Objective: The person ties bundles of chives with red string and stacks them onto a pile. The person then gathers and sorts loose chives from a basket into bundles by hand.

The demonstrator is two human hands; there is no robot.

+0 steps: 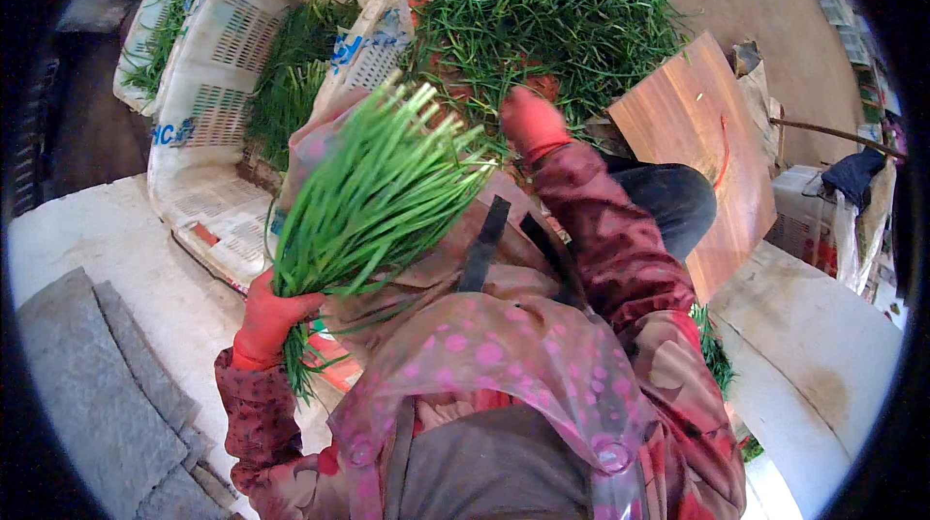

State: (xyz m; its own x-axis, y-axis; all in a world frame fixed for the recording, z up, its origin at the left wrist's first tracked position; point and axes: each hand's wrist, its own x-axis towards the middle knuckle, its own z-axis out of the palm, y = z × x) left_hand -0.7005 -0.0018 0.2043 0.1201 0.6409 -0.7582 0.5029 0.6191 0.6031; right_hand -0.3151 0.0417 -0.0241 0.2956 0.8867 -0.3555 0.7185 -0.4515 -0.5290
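My left hand [273, 315], in an orange-red glove, is closed round the lower end of a thick bunch of green chives [373, 190]. The bunch fans upward, its pale cut ends pointing up and to the right, and a few leaf tips droop below my grip. My right hand [533, 123], gloved alike, is curled at the near edge of a big heap of loose chives [547, 11]. Its fingers are bent into a fist, and whatever they hold is hidden.
A white slatted plastic basket [199, 147] with chives in it lies to the left. At the right leans a wood-grain board [702, 152], beside my knee [678, 205]. Grey cloth or matting [107, 394] lies at lower left. A polka-dotted plastic apron [484, 346] covers my front.
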